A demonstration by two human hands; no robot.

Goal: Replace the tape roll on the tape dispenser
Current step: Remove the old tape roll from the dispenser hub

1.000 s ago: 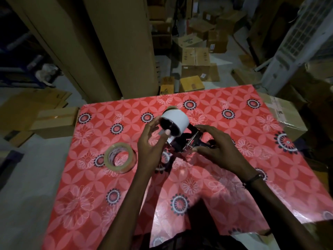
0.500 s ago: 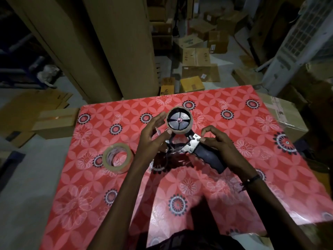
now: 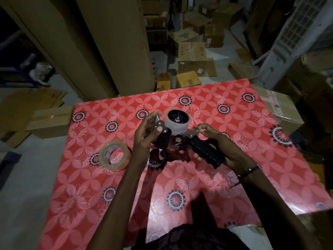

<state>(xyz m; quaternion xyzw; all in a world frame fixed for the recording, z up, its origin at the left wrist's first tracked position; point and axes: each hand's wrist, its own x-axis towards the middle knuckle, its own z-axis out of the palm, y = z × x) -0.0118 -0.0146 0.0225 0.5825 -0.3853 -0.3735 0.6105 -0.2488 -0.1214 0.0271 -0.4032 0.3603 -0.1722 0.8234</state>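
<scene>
A black hand-held tape dispenser (image 3: 182, 141) is held above the red flowered table (image 3: 234, 170). A pale cardboard core (image 3: 177, 124) sits on its hub, open end facing up. My right hand (image 3: 221, 147) grips the black handle, its fingertips by the metal bracket. My left hand (image 3: 146, 134) holds the dispenser's front end beside the core, thumb near the metal rollers. A full roll of brownish tape (image 3: 115, 156) lies flat on the table to the left, apart from both hands.
Tall cardboard sheets (image 3: 100, 42) lean behind the table's far left edge. Several cardboard boxes (image 3: 192, 56) litter the floor beyond it. A box (image 3: 48, 121) stands at the left of the table, and another wrapped box (image 3: 281, 109) at the right.
The dispenser has been turned in my hands, so the core's open end now faces up. My right hand has shifted down onto the handle. The tape roll on the table has not moved.
</scene>
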